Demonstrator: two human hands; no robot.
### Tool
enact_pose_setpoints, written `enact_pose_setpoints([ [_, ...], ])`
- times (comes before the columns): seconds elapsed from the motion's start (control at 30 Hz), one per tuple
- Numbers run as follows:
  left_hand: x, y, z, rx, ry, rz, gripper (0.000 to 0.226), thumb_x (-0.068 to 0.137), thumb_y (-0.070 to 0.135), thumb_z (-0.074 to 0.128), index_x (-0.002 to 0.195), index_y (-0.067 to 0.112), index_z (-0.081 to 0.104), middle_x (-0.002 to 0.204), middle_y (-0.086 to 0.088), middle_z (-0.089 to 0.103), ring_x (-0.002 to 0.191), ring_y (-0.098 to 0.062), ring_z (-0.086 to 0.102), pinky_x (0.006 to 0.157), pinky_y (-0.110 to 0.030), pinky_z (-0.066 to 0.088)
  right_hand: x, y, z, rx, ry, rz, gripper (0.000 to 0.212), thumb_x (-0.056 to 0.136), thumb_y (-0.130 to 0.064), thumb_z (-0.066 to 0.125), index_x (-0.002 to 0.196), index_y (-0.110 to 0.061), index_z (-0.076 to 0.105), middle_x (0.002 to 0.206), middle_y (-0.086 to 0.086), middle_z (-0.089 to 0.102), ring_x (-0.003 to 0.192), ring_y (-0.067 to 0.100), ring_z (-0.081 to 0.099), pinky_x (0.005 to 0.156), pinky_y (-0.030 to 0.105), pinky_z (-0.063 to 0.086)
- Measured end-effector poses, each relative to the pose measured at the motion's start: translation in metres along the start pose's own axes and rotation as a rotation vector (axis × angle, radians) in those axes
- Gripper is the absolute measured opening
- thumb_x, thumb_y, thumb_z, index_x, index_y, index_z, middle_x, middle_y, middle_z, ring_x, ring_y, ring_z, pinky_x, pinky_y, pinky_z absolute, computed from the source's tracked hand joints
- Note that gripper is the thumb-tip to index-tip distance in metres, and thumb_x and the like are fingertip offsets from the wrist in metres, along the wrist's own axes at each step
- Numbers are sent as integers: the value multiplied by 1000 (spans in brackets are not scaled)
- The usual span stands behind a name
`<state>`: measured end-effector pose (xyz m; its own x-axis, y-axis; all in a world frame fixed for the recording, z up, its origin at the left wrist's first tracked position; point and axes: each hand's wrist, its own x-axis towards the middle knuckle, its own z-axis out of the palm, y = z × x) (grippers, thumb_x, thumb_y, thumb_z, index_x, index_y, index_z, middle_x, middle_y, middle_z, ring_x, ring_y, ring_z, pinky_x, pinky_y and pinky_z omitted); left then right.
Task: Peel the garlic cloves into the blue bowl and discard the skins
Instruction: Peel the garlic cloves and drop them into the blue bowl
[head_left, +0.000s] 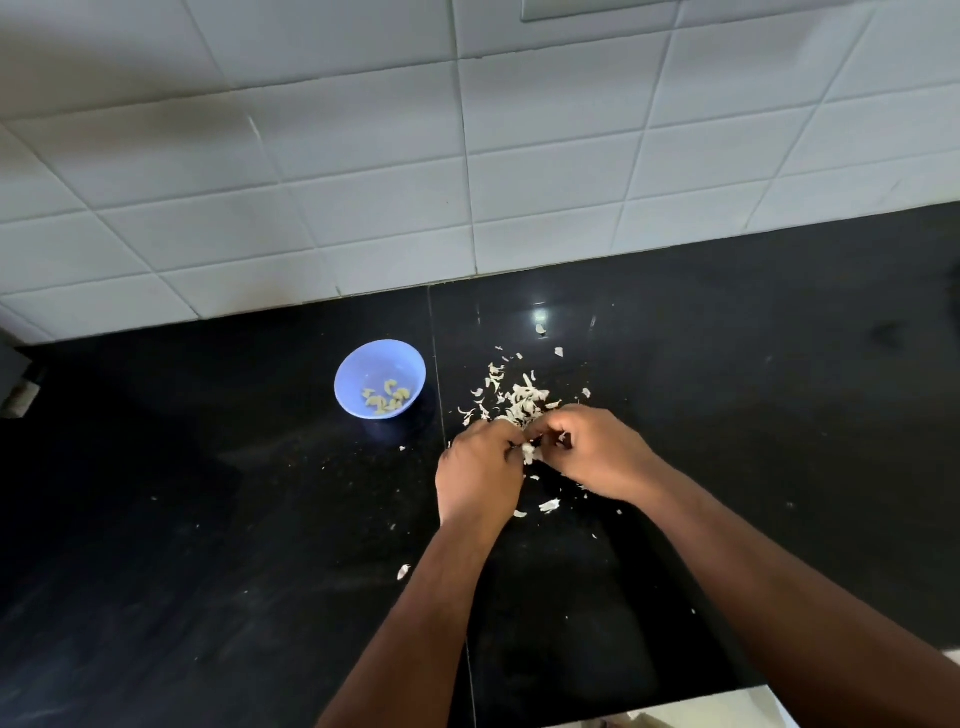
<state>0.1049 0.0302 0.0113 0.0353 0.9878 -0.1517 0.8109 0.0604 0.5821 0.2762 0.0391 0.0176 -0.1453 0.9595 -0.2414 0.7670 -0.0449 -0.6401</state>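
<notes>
Both the left hand (480, 470) and the right hand (597, 452) pinched one garlic clove (530, 453) between them above the black tabletop (208, 519), just in front of the pile of skins (519, 397), with the blue bowl (380, 378) (peeled cloves (385, 399) inside) off to the left.

The glossy black surface (208, 519) carries a blue bowl (380, 378) left of scattered garlic skins (521, 398).

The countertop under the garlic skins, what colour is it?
Glossy black countertop, with faint specks; the head view shows it plainly.
</notes>
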Motion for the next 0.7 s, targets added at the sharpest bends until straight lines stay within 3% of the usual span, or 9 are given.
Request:
enact_pose_setpoints([
  [0.13,-1,3,-6,-133,12,-49,12,99,26,62,108,31,69,107,14,67,96,-12,66,83,-37,56,-4,0,9,349,72,-9,10,95,-39,75,103,-32,76,91,-12,74,71,-6,65,65,14,47],
  [0.3,-2,15,-11,-173,-14,-55,7,100,35,56,99,32,61,97,14,68,84,-11,64,71,-35,51,-4,-8,9,614,112,3,4,97,-32,75,99,-29,77,89,2,77,72,17,69,72,33,57],
  [0.4,-1,18,-9,-293,-24,-119,19,99,31,48,84,26,60,77,7,65,64,-12,55,60,-33,42,1,-5,7,630,153,80,9,100,-28,70,94,-22,74,81,-3,76,69,14,69,64,31,53],
  [0.53,4,18,-7,-537,24,-229,25,101,31,50,84,17,62,78,-4,68,63,-14,54,57,-36,45,5,3,0,502,166,71,7,95,-27,76,90,-22,72,78,-2,74,67,8,67,62,27,50],
  [0.63,6,17,-5,-713,18,-296,21,105,35,61,94,19,70,68,5,61,63,-8,56,57,-28,46,7,12,-3,205,147,5,16,88,-29,83,102,-28,75,98,-8,68,81,5,65,75,28,54],
  [0.7,7,18,-5,-854,5,-350,17,105,30,65,98,19,76,64,7,57,62,-7,54,55,-28,45,7,11,-2,147,182,-42,28,91,-27,80,118,-28,75,110,-12,63,89,4,63,81,27,52],
])
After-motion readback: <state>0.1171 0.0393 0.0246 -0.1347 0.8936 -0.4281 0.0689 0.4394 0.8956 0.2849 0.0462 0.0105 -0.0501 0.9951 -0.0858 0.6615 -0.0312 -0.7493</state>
